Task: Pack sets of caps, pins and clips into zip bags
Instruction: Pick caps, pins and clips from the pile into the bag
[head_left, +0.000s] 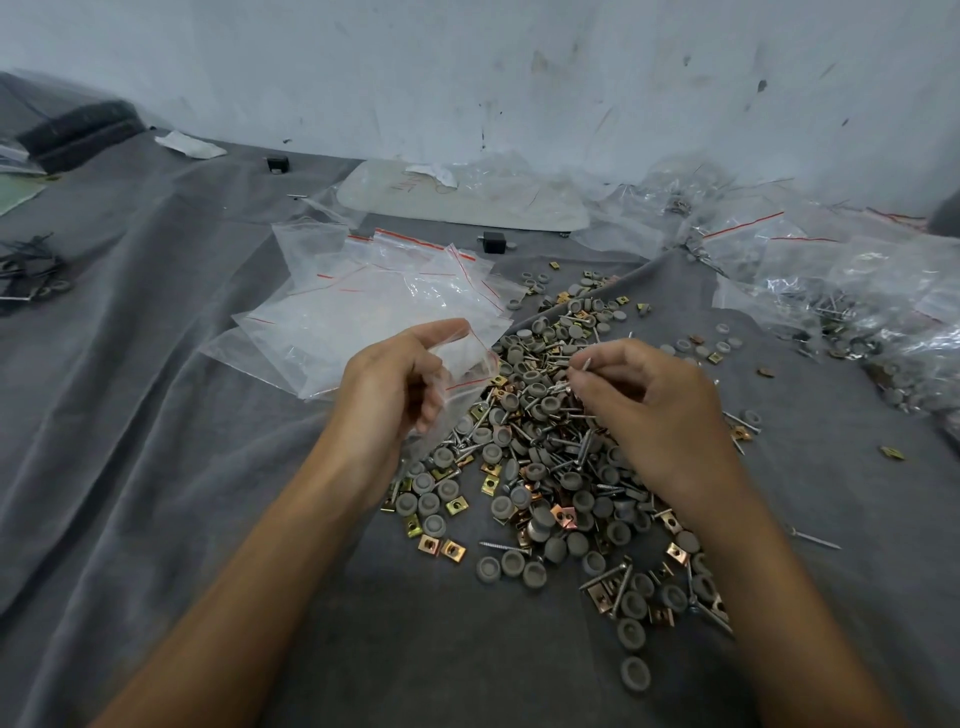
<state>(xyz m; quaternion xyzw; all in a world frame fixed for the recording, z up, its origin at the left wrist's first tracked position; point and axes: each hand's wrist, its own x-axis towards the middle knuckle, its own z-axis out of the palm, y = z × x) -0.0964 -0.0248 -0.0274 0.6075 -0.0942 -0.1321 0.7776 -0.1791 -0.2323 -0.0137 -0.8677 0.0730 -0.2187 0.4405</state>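
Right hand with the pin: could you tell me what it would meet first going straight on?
Its pin would probably meet the zip bag gripped by the left hand; depth unclear.

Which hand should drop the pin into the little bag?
Probably the right hand: it pinches a thin silver metal pin beside the small clear plastic zip bag, which the left hand holds.

Your head camera, looking forward and down.
You see from above and close behind your left hand (400, 379) and right hand (649, 395), wide-angle, across the grey cloth (156, 415) to the wall (467, 78) beyond.
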